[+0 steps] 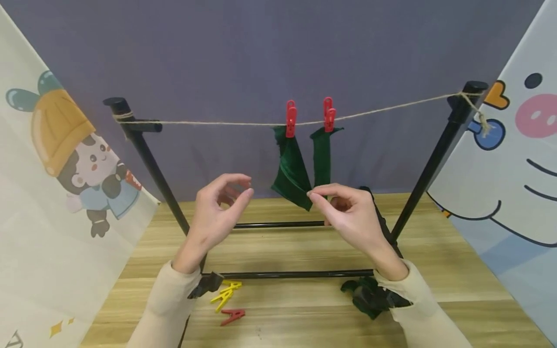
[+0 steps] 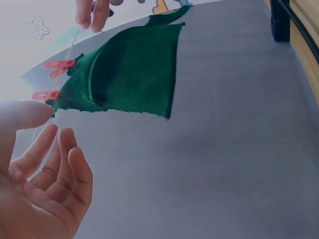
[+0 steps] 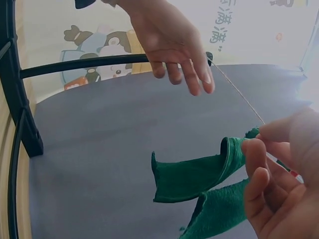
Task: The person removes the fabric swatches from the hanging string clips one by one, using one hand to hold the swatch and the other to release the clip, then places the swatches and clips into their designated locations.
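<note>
Two dark green cloth pieces hang from a thin string (image 1: 226, 123). A wide, folded cloth (image 1: 290, 171) is held by a red clothespin (image 1: 290, 119), and a narrow-looking cloth (image 1: 322, 157) by another red clothespin (image 1: 329, 116). My left hand (image 1: 219, 208) is raised left of the cloths, thumb and fingers apart with nothing between them. My right hand (image 1: 352, 208) is bent loosely, its thumb and index fingertips close together, overlapping the wide cloth's edge in the head view. From the left wrist, the green cloth (image 2: 139, 69) hangs apart from the right fingers (image 2: 99, 15).
A black frame post (image 1: 150, 159) at left and another black post (image 1: 428, 164) at right carry the string. Yellow clothespins (image 1: 226, 294) and a red clothespin (image 1: 233, 316) lie on the wooden table (image 1: 287, 309). Crumpled green cloth (image 1: 365, 297) lies by my right sleeve.
</note>
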### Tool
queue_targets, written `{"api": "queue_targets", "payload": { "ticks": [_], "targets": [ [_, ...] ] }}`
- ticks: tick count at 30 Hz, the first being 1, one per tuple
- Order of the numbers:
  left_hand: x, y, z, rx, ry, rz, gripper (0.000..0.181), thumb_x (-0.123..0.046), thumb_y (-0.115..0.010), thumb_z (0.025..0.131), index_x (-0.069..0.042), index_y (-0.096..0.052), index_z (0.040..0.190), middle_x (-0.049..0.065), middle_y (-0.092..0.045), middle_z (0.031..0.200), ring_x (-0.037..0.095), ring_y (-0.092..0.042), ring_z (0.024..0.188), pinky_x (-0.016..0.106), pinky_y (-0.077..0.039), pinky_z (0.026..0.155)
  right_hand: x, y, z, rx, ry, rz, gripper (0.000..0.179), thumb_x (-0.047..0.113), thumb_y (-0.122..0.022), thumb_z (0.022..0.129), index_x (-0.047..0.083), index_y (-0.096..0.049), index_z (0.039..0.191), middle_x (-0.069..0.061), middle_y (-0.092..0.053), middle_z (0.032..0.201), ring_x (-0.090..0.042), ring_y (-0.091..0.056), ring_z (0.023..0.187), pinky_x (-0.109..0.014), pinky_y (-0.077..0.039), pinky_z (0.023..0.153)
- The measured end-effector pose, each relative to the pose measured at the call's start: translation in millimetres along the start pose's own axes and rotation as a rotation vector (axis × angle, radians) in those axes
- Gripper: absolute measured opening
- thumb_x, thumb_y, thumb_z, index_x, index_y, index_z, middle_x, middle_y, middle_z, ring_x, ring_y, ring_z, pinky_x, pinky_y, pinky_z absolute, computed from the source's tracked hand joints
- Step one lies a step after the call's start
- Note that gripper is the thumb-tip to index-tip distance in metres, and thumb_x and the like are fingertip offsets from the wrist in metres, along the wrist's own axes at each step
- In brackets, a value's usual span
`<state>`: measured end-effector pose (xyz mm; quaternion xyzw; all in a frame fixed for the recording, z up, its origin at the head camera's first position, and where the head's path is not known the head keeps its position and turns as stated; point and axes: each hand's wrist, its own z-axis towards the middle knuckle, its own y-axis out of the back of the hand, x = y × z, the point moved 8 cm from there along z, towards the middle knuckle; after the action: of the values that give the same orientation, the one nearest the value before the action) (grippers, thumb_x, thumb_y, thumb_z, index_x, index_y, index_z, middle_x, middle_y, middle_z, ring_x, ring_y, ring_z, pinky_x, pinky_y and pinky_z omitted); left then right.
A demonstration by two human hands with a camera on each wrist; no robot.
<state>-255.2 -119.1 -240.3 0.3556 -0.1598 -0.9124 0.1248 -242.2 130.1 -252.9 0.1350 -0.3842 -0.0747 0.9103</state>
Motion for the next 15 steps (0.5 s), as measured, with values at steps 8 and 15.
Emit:
{"api": "queue_targets", "payload": {
  "ticks": [8,15],
  "targets": [
    [-13.3,-0.8,12.8,-0.007,-0.007,-0.003,0.021,-0.02,-0.066,0.092,-0.021,-0.067,0.113,-0.007,-0.067,0.098,0.012,-0.061,0.068,0.029,-0.05,0.06,4.9,-0.8,5.2,-0.044,0.012,0.04,0.013,0.012,-0.069,0.089,0.008,-0.074,0.101,0.003,-0.068,0.108,-0.012,-0.054,0.046,-0.027,-0.04,0.037],
    [-51.7,0.4,28.6,-0.025,-0.007,-0.037,0.022,-0.008,-0.063,0.091,-0.006,-0.067,0.112,0.006,-0.068,0.091,0.024,-0.063,0.066,0.033,-0.05,0.059,6.2,0.4,9.1,-0.092,0.029,0.055,0.02,0.009,-0.068,0.09,0.011,-0.072,0.109,0.001,-0.066,0.114,-0.014,-0.053,0.045,-0.027,-0.039,0.037]
  ]
}}
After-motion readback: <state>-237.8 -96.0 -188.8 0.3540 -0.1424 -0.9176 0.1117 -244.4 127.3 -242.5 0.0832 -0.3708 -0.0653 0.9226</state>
